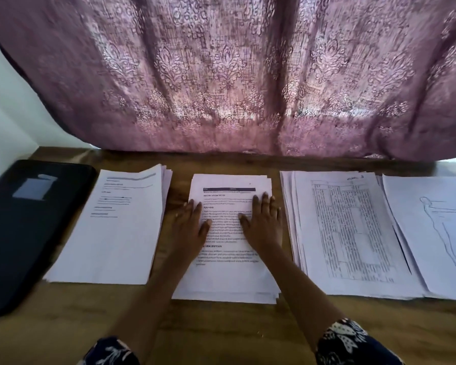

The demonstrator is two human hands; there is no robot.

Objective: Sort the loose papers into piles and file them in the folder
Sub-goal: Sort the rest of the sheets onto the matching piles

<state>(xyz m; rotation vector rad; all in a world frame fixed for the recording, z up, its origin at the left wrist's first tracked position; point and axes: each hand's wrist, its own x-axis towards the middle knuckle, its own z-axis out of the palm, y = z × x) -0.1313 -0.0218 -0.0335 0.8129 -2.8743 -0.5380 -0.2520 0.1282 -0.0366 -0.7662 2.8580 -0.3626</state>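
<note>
Several paper piles lie in a row on the wooden table (221, 325). The middle pile (229, 275) carries printed text. My left hand (192, 225) and my right hand (263, 219) both rest flat on it with fingers straight, the left at the pile's left edge. To the left lies a pile (116, 233) with sparse text lines. To the right sits a pile (345, 227) topped by a dense table sheet, then a sheet with a figure sketch (437, 233). A closed black folder (24, 227) with a label pocket lies at the far left.
A purple patterned curtain (234, 75) hangs along the table's back edge. A white wall (8, 122) stands at the left. Bare wood shows along the near edge of the table.
</note>
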